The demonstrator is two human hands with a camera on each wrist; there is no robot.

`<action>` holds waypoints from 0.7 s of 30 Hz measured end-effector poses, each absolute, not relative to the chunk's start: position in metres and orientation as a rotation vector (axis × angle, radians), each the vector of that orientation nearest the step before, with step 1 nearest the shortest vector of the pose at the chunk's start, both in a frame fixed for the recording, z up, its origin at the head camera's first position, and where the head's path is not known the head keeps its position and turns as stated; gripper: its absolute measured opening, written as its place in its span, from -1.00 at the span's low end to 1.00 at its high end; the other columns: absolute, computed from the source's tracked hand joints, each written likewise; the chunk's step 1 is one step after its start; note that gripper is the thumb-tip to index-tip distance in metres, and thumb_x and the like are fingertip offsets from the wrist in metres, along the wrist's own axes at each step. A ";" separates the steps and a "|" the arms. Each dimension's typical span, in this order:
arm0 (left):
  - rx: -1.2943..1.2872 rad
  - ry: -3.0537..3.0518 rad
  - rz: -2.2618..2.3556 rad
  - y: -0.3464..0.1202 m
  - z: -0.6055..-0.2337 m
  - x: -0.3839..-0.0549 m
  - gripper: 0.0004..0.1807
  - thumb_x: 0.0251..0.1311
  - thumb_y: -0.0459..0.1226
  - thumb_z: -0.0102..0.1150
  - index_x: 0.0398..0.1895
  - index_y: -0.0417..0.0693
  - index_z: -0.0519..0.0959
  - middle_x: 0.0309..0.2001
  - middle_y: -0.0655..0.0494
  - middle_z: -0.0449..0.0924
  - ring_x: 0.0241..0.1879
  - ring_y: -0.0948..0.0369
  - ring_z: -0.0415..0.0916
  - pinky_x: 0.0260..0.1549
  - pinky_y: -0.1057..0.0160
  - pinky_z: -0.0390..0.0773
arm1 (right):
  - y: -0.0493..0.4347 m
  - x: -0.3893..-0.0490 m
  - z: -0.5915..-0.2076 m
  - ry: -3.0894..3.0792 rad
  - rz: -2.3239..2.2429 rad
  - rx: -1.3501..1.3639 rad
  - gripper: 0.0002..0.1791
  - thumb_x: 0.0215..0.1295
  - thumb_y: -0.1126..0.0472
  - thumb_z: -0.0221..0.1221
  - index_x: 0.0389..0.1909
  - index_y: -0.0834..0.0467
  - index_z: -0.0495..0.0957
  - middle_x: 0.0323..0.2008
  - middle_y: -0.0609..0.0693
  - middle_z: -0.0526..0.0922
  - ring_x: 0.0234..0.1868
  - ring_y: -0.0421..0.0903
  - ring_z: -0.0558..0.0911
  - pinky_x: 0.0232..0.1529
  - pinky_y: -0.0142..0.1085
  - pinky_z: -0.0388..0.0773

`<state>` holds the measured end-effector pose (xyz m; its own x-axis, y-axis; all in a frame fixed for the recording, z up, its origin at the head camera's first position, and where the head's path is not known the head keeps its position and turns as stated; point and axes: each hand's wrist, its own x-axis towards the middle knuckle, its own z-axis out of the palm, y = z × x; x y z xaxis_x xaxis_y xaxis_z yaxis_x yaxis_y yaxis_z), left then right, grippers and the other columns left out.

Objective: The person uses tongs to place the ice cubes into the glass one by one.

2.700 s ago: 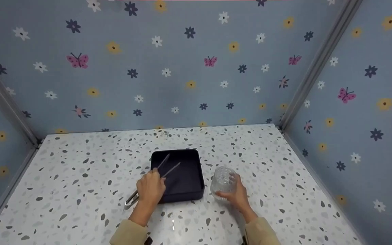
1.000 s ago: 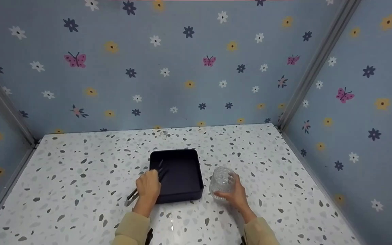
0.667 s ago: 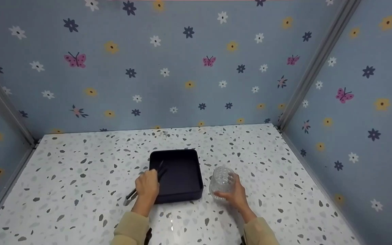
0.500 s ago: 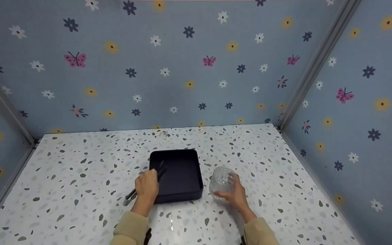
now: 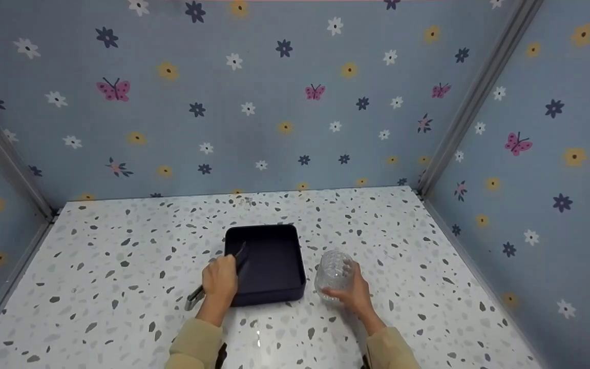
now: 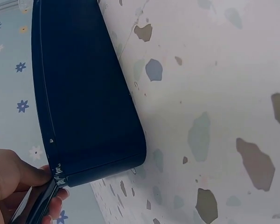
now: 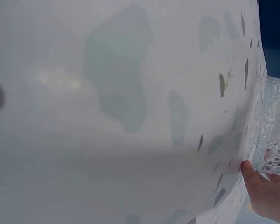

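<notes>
My left hand (image 5: 219,278) grips a pair of metal tongs (image 5: 196,296) at the left edge of a dark square tray (image 5: 277,266). The tips of the tongs reach over the tray's inside and lie close together, with nothing seen between them. In the left wrist view, thumb and fingers close round the tongs (image 6: 37,204) right at the tray's corner. To the tray's right, my right hand (image 5: 355,292) holds a clear, textured glass (image 5: 333,277) by its side, thumb in front and fingers behind. Part of that glass (image 7: 275,126) shows at the right wrist view's edge.
The speckled white table (image 5: 121,277) stretches around the tray and glass. A blue wall (image 5: 254,87) with flowers and butterflies rises behind it, with side panels at left and right.
Since the earliest frame the tips of the tongs have come together over the tray. My left hand has shifted slightly left and down; my right hand keeps its hold on the glass.
</notes>
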<state>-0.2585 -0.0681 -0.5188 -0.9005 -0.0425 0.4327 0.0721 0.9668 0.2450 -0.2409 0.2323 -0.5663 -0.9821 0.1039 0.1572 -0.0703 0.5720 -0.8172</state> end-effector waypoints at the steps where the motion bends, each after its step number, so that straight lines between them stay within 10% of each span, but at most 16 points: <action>1: -0.022 -2.669 -0.357 -0.068 -0.519 -0.258 -0.84 -0.09 -0.56 0.05 -0.72 -0.31 0.53 -0.68 -0.19 0.49 -0.66 -0.07 0.48 -0.73 0.04 0.43 | 0.232 -0.241 -0.566 -2.617 1.371 -0.032 0.04 -0.36 -0.02 0.45 0.19 0.19 0.13 0.13 0.22 0.34 0.10 0.19 0.35 0.05 0.00 0.26; 21: -0.031 -2.577 -0.495 -0.067 -0.500 -0.246 -0.87 -0.16 -0.53 0.09 -0.74 -0.27 0.51 -0.69 -0.18 0.46 -0.64 -0.10 0.48 -0.70 0.00 0.41 | 0.231 -0.241 -0.564 -2.610 1.394 -0.026 0.00 -0.38 0.02 0.46 0.16 0.16 0.16 0.13 0.23 0.33 0.11 0.19 0.33 0.07 0.01 0.22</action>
<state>-0.2457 -0.0671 -0.5002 -0.8690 -0.0715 0.4895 0.1149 0.9332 0.3404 -0.2410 0.2306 -0.5645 -0.9832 0.1011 0.1518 -0.0700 0.5599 -0.8256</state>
